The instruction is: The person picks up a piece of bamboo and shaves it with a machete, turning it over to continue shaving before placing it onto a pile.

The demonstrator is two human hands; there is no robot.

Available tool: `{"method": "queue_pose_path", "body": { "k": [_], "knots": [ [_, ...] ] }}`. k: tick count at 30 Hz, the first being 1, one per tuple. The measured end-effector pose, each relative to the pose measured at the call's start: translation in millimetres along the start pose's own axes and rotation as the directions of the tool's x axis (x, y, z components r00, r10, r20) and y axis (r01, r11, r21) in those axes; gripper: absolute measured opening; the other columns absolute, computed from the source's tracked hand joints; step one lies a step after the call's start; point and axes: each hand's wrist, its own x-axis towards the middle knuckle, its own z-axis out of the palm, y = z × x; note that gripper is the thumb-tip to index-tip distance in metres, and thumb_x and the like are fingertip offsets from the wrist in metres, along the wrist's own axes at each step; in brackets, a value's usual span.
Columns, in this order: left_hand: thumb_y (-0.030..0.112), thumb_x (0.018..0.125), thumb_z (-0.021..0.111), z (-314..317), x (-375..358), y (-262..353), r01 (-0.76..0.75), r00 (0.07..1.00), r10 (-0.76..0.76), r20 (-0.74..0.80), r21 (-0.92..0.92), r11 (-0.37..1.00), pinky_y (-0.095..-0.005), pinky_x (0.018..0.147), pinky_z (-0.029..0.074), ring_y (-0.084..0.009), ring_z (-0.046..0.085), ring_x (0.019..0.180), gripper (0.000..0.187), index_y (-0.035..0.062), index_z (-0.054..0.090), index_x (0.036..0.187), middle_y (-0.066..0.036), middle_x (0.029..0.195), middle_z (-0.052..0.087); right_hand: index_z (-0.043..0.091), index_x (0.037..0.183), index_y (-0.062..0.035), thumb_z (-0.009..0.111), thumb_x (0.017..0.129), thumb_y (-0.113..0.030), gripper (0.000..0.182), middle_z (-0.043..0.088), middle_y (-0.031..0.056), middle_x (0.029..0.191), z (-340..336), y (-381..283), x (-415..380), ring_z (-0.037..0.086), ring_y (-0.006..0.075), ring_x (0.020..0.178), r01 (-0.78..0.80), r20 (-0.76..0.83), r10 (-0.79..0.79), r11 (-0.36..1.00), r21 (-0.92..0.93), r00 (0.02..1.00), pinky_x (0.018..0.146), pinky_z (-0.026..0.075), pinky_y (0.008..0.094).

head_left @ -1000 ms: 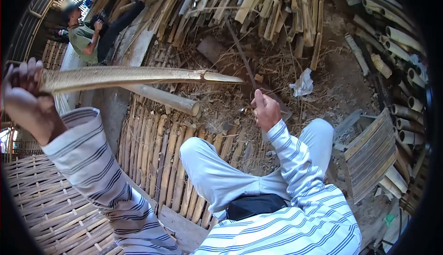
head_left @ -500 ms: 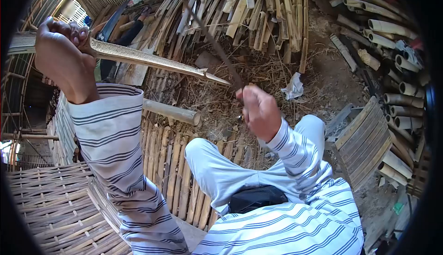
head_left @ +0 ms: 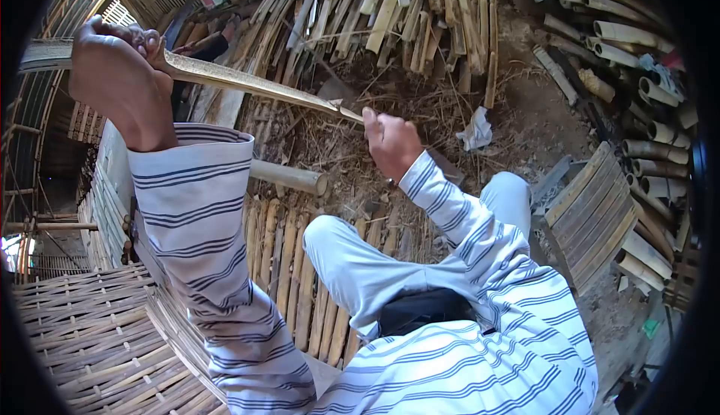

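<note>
My left hand (head_left: 124, 77) is wrapped round a long split bamboo strip (head_left: 251, 85) at the upper left. The strip slants down to the right and narrows towards its far end. My right hand (head_left: 394, 143) is closed at that narrow end, its thumb up against the tip. A dull brown knife blade (head_left: 448, 167) shows partly beyond the right wrist, pointing down and right; its handle is hidden in the fist.
A large heap of split bamboo (head_left: 390, 17) lies ahead, and cut bamboo tubes (head_left: 660, 148) are stacked on the right. A bamboo pole (head_left: 289, 176), a slatted bamboo piece (head_left: 592, 216) and crumpled white paper (head_left: 475, 130) lie around my legs. Woven bamboo (head_left: 82, 340) is at lower left.
My right hand has moved up and left to the strip's tip. The knife blade has swung from pointing up-left to down-right. My left hand and the strip have shifted slightly right in view.
</note>
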Motion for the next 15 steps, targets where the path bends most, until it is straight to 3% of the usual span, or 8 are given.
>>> {"method": "queue_pose_path", "body": {
  "k": [3, 4, 6, 8, 10, 11, 12, 15],
  "knots": [
    [0.007, 0.087, 0.033, 1.2, -1.4, -0.6, -0.022, 1.000, 0.022, -0.016, -0.002, 1.000, -0.0252, 0.045, 0.025, -0.0100, 0.026, 0.046, 0.029, 0.0100, 0.029, 0.059, 0.000, 0.053, 0.027, 0.057, 0.065, 0.0007, 0.033, 0.097, -0.051, 0.065, 0.052, 0.0122, 0.051, -35.6, -43.8, 24.8, 0.054, 0.0243, 0.046, 0.188, -0.145, -0.171, 0.976, 0.112, 0.975, 0.051, 0.045, 0.0353],
    [0.007, 0.087, 0.033, 2.3, -2.0, 0.4, -0.018, 1.000, 0.018, -0.017, -0.020, 1.000, -0.0252, 0.045, 0.025, -0.0099, 0.026, 0.046, 0.029, 0.0099, 0.029, 0.059, -0.001, 0.053, 0.027, 0.056, 0.064, 0.0013, 0.034, 0.097, -0.048, 0.063, 0.052, 0.0149, 0.051, -53.1, -67.5, 25.3, 0.055, 0.0298, 0.048, 0.157, -0.138, -0.124, 0.952, 0.262, 0.983, 0.053, 0.045, 0.0380],
    [0.007, 0.087, 0.033, 9.7, -7.9, 3.2, -0.049, 0.998, 0.049, -0.037, -0.004, 0.999, -0.0251, 0.045, 0.025, -0.0097, 0.027, 0.046, 0.028, 0.0099, 0.030, 0.059, -0.001, 0.053, 0.028, 0.054, 0.065, 0.0014, 0.035, 0.098, -0.046, 0.061, 0.049, 0.0112, 0.051, -62.4, -86.4, 23.2, 0.052, 0.0249, 0.047, 0.164, -0.164, -0.098, 0.871, 0.464, 0.982, 0.049, 0.041, 0.0335],
    [0.007, 0.087, 0.033, 12.4, -9.4, 3.8, -0.061, 0.996, 0.062, -0.057, 0.004, 0.998, -0.0249, 0.045, 0.025, -0.0098, 0.027, 0.046, 0.028, 0.0100, 0.030, 0.059, -0.001, 0.053, 0.027, 0.054, 0.069, 0.0003, 0.034, 0.098, -0.049, 0.061, 0.043, -0.0019, 0.048, -57.1, -87.0, 14.1, 0.044, 0.0042, 0.039, 0.246, -0.245, -0.125, 0.787, 0.565, 0.962, 0.038, 0.032, 0.0190],
    [0.007, 0.087, 0.034, 13.3, -8.3, 1.3, -0.075, 0.996, 0.076, -0.053, 0.008, 0.997, -0.0248, 0.046, 0.026, -0.0100, 0.027, 0.046, 0.029, 0.0103, 0.029, 0.059, -0.001, 0.053, 0.027, 0.062, 0.079, 0.0023, 0.037, 0.099, -0.034, 0.048, 0.054, 0.0140, 0.054, -21.4, -37.6, -2.6, 0.059, 0.0302, 0.052, 0.191, -0.158, -0.140, 0.904, 0.383, 0.978, 0.053, 0.047, 0.0372],
    [0.007, 0.087, 0.034, 12.6, -8.1, -0.5, -0.084, 0.996, 0.084, -0.042, 0.012, 0.996, -0.0248, 0.046, 0.027, -0.0101, 0.027, 0.046, 0.029, 0.0106, 0.029, 0.059, -0.001, 0.052, 0.027, 0.064, 0.084, 0.0035, 0.036, 0.098, -0.038, 0.052, 0.060, 0.0195, 0.061, -1.1, -8.3, -12.9, 0.063, 0.0335, 0.060, 0.270, -0.128, -0.260, 0.960, 0.071, 0.957, 0.061, 0.052, 0.0436],
    [0.008, 0.087, 0.034, 11.3, -9.2, -2.3, -0.088, 0.996, 0.089, -0.033, 0.016, 0.996, -0.0248, 0.046, 0.027, -0.0102, 0.027, 0.045, 0.029, 0.0109, 0.029, 0.058, -0.001, 0.052, 0.027, 0.065, 0.085, 0.0049, 0.035, 0.097, -0.043, 0.058, 0.062, 0.0273, 0.069, 25.0, 43.0, -16.5, 0.065, 0.0391, 0.069, -0.095, 0.260, 0.112, 0.992, -0.078, 0.959, 0.070, 0.052, 0.0496],
    [0.009, 0.088, 0.035, -8.9, 4.0, -1.9, -0.032, 0.998, 0.030, -0.054, -0.044, 0.999, -0.0256, 0.045, 0.029, -0.0113, 0.027, 0.044, 0.032, 0.0122, 0.028, 0.057, -0.001, 0.052, 0.028, 0.059, 0.067, 0.0052, 0.035, 0.096, -0.046, 0.063, 0.057, 0.0277, 0.063, 29.2, 40.4, -19.5, 0.061, 0.0425, 0.063, -0.038, 0.159, 0.047, 0.997, -0.062, 0.986, 0.064, 0.048, 0.0480]
  ]
}}
